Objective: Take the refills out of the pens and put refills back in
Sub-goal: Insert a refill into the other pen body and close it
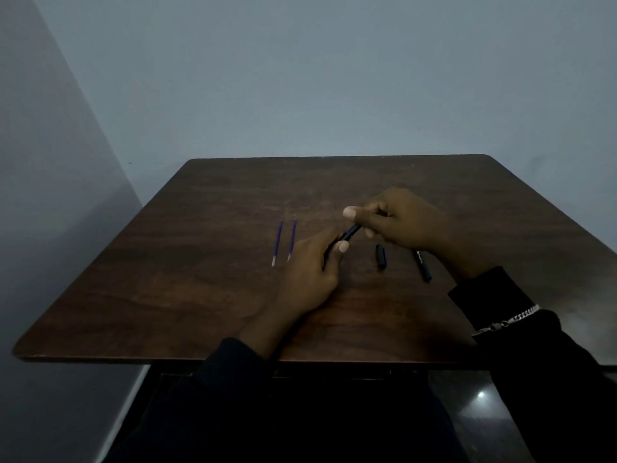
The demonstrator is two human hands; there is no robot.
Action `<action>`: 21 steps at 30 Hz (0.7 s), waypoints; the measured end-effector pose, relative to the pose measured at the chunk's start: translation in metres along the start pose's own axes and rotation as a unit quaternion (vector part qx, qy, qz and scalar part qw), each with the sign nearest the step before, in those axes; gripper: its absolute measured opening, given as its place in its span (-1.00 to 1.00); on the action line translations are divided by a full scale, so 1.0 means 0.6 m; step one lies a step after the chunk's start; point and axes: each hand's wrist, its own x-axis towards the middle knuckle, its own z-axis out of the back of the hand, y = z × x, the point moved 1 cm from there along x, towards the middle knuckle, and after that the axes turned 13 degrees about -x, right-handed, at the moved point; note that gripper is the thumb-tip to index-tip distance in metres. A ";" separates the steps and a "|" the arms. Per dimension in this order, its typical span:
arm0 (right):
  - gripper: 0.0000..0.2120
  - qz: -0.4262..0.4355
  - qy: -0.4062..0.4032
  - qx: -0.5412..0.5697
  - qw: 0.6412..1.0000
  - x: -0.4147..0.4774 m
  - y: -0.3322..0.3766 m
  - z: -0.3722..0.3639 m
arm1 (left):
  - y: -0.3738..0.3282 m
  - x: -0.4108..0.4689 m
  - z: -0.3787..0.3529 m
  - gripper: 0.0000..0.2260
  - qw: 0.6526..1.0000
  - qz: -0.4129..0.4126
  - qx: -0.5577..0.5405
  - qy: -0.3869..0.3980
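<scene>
A dark pen (350, 232) is held over the middle of the brown table (200, 295) by both hands. My left hand (310, 272) grips its lower end and my right hand (400, 222) pinches its upper end. Two purple refills (276, 242) (291, 240) lie side by side on the table, just left of my left hand. A short dark pen cap (381, 256) lies below my right hand. Another dark pen barrel (423, 265) with white print lies partly under my right wrist.
The table stands against a plain grey wall, with its front edge close to my body. A silver bracelet (507, 320) sits over my dark right sleeve. Dark floor shows under the table's front edge.
</scene>
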 end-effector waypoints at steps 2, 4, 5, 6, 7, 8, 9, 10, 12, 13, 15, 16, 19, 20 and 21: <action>-0.50 -0.011 -0.008 0.026 1.000 -0.001 -0.005 -0.003 | 0.002 0.001 -0.001 -0.78 1.000 0.007 -0.002 -0.003; -0.74 -0.027 0.012 0.098 0.995 -0.002 -0.011 -0.005 | 0.003 0.001 0.000 -0.79 1.000 0.013 -0.002 -0.007; -0.82 -0.029 0.027 0.131 0.991 -0.002 -0.015 -0.006 | 0.002 0.001 0.001 -0.80 1.000 0.014 0.000 -0.007; -0.87 -0.024 0.033 0.143 0.989 -0.003 -0.017 -0.006 | 0.002 0.001 0.002 -0.81 1.000 0.013 0.003 -0.008; -0.91 -0.021 0.033 0.139 0.989 -0.004 -0.020 -0.005 | 0.001 0.002 0.001 -0.82 1.000 0.011 0.005 -0.007; -0.95 -0.019 0.030 0.125 0.992 -0.005 -0.019 -0.004 | 0.001 0.002 0.000 -0.83 1.000 0.007 0.008 -0.005; -0.92 -0.014 0.023 0.100 0.995 -0.005 -0.016 -0.003 | 0.000 0.002 0.000 -0.84 1.000 0.002 0.011 -0.003; -0.79 -0.008 0.012 0.070 0.997 -0.004 -0.012 -0.003 | 0.000 0.002 0.000 -0.86 1.000 -0.002 0.012 -0.001; -0.54 -0.008 0.007 0.023 1.000 -0.003 -0.003 -0.008 | 0.003 0.001 -0.001 -0.88 1.000 -0.008 0.016 0.003; -0.46 -0.013 0.004 0.017 1.000 -0.004 0.000 -0.010 | 0.004 0.001 -0.002 -0.86 1.000 -0.011 0.017 0.003; -0.40 -0.027 -0.006 0.025 0.999 -0.004 0.002 -0.014 | 0.003 0.001 -0.003 -0.83 1.000 -0.014 0.019 0.004; -0.38 -0.036 -0.012 0.030 0.999 -0.005 0.002 -0.014 | 0.002 0.000 -0.003 -0.82 1.000 -0.015 0.020 0.004; -0.45 -0.048 -0.020 0.095 0.994 -0.009 -0.002 -0.009 | 0.000 0.001 -0.001 -0.80 1.000 -0.005 0.010 -0.009; -0.57 -0.048 -0.010 0.136 0.990 -0.011 -0.005 -0.006 | 0.001 0.002 0.000 -0.80 1.000 -0.004 0.004 -0.015; -0.71 -0.044 0.004 0.166 0.985 -0.013 -0.008 -0.003 | 0.002 0.002 0.000 -0.81 1.000 -0.004 0.001 -0.019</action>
